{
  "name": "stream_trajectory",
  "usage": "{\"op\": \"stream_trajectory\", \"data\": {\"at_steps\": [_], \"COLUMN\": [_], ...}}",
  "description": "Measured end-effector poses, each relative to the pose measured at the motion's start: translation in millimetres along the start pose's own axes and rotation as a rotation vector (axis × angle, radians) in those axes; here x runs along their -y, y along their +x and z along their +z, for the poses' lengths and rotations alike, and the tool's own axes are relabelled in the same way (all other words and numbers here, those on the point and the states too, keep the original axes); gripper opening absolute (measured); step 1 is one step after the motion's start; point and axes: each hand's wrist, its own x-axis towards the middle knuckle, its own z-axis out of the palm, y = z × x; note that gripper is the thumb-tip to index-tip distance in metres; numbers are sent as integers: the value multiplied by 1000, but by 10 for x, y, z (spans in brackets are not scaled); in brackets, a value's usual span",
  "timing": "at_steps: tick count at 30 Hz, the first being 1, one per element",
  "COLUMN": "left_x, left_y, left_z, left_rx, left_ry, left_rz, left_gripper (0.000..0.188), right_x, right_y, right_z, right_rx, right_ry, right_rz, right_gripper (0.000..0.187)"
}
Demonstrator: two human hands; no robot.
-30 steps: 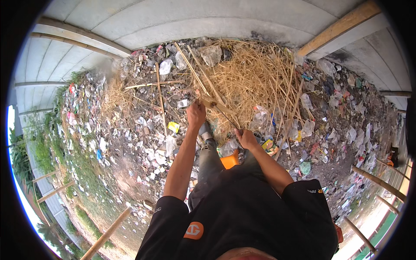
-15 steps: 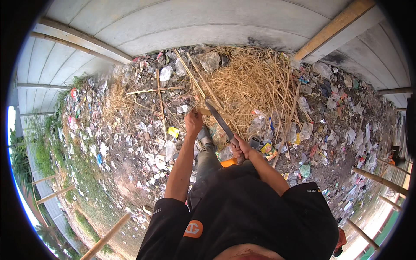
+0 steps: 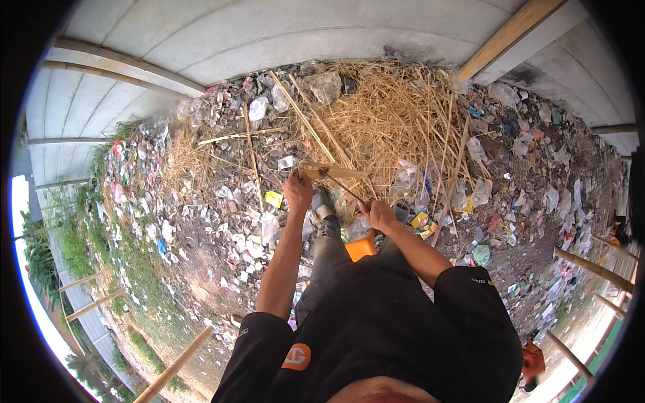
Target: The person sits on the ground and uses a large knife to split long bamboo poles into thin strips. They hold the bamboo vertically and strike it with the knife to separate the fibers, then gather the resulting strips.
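My left hand [image 3: 297,191] is closed around the near end of a pale bamboo strip [image 3: 344,173], which points off to the right. In my right hand [image 3: 380,216] is the handle of a machete [image 3: 345,188]. Its blade now shows edge-on as a thin dark line, slanting up to the left. The blade's tip end meets or crosses the strip in this view; whether it bites into the bamboo I cannot tell. Below the strip is my boot [image 3: 324,203]. An orange plastic piece [image 3: 361,248] shows between my legs, the rest hidden under me.
A heap of straw-like bamboo shavings [image 3: 383,127] lies ahead, with long bamboo strips [image 3: 300,115] beside it. Scattered litter covers the ground. A grey panel wall [image 3: 289,40] with posts closes off the far side. Bamboo poles [image 3: 176,363] stand at both sides; another person [image 3: 533,363] is at lower right.
The machete blade has turned from showing its broad side to edge-on, and its tip end has dropped to the bamboo strip. My right hand has shifted slightly; the left keeps its hold.
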Motion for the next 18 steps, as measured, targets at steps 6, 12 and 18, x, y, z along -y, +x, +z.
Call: {"op": "stream_trajectory", "data": {"at_steps": [6,12,18], "left_x": [297,131,163], "left_y": [167,196,168], "left_z": [-78,56,148], "left_rx": [-8,-10,-21], "left_ry": [135,73,156], "left_rz": [109,19,-26], "left_gripper": [21,35,40], "right_x": [307,450,527], "right_y": [-12,-219,-333], "right_z": [-144,-55,-102], "right_rx": [320,411,34], "right_ry": [549,797,48], "right_rz": [241,525,93], "right_gripper": [69,75,65]}}
